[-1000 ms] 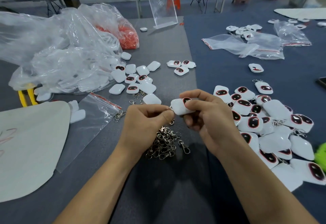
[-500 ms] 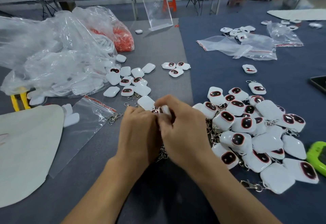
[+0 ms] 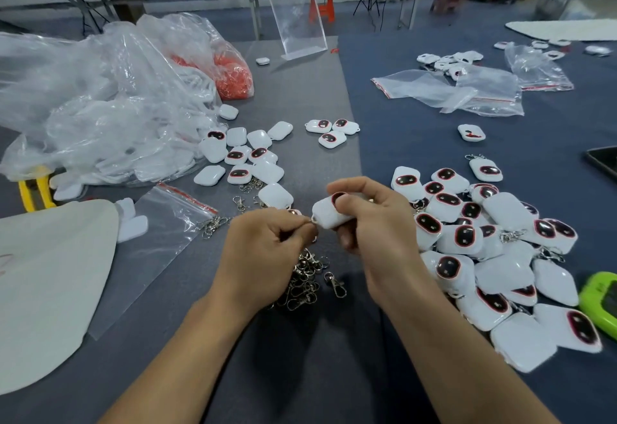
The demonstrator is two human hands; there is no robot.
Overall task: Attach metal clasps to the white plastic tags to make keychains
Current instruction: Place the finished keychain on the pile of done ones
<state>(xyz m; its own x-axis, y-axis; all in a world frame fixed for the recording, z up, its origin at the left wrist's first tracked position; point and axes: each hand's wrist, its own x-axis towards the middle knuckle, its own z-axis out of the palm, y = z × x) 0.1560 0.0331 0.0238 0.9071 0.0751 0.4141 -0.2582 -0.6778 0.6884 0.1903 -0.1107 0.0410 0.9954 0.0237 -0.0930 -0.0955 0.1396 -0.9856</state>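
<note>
My right hand [image 3: 374, 223] grips a white plastic tag [image 3: 329, 215] with a dark red-rimmed oval, its corner turned left. My left hand [image 3: 267, 243] pinches a metal clasp at that corner; the clasp itself is mostly hidden by my fingers. Under my left hand lies a heap of loose metal clasps [image 3: 305, 278]. A pile of tags with clasps on them [image 3: 484, 240] spreads to the right. Loose tags without clasps [image 3: 240, 156] lie beyond my hands on the left.
Crumpled clear plastic bags [image 3: 100, 106] with white tags and red cords fill the left. An empty zip bag [image 3: 160, 233] and a white sheet [image 3: 50, 273] lie near left. A green object [image 3: 601, 303] sits at the right edge, a clear stand [image 3: 297, 19] at the back.
My hands were pressed together half a second ago; now they have drawn apart, and the tag shows again in my right hand with its corner at my left fingertips.
</note>
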